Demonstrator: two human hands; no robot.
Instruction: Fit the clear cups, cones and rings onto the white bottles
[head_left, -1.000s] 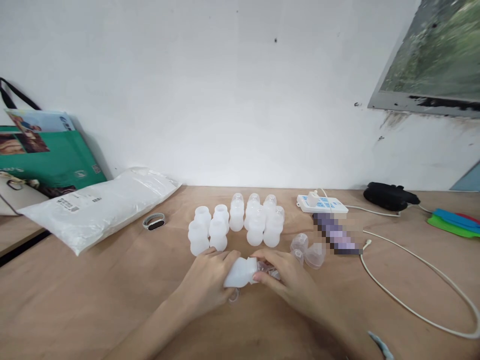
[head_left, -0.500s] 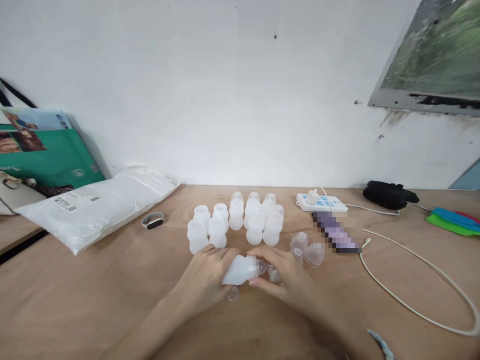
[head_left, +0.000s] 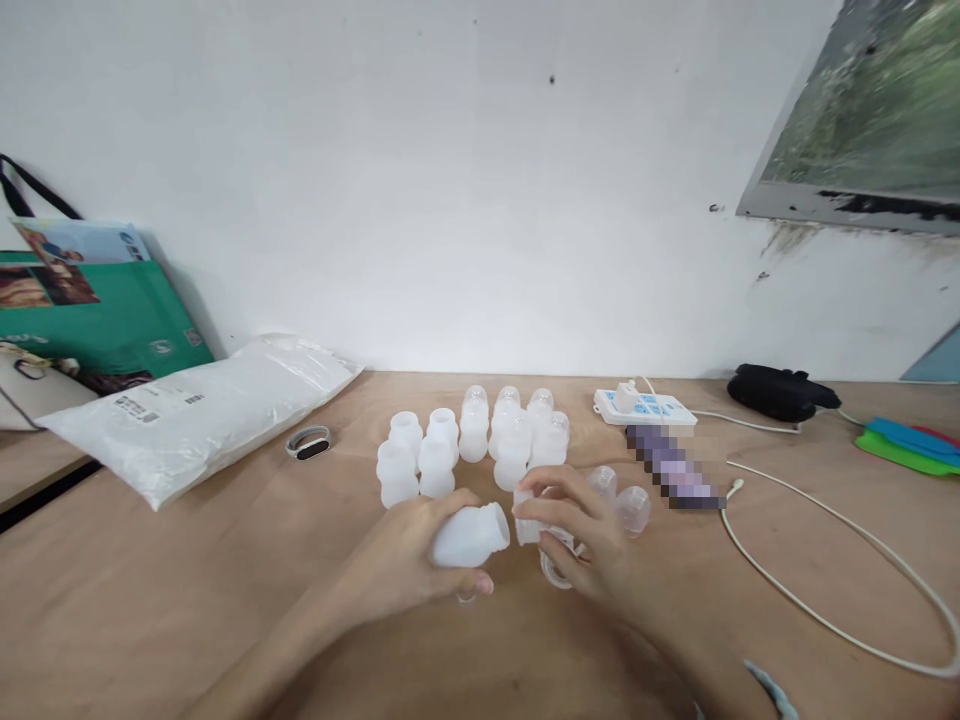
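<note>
My left hand [head_left: 405, 550] is wrapped round a frosted white baby bottle [head_left: 469, 535], tilted on its side with its open mouth facing right. Just right of that mouth, my right hand [head_left: 589, 535] grips a clear screw collar [head_left: 527, 518] in its fingertips, apart from the bottle; the nipple is hidden by the fingers. Below the right hand lies a clear ring-shaped part [head_left: 556, 570]. Clear dome caps [head_left: 634, 510] rest right of that hand. Behind, several open bottles [head_left: 397, 472] stand on the left and several capped bottles [head_left: 512, 450] on the right.
A grey wristband [head_left: 307, 442] and a white plastic parcel [head_left: 202, 410] lie to the left on the wooden table [head_left: 420, 650]. At the right are a power strip [head_left: 645, 408], a blurred-out phone [head_left: 675, 465], a looping white cable [head_left: 847, 530] and a black case [head_left: 780, 392].
The collar has come off the bottle in my right hand, leaving the bottle's mouth bare. My left hand has shifted slightly left with the bottle, and the clear ring now shows below the right hand.
</note>
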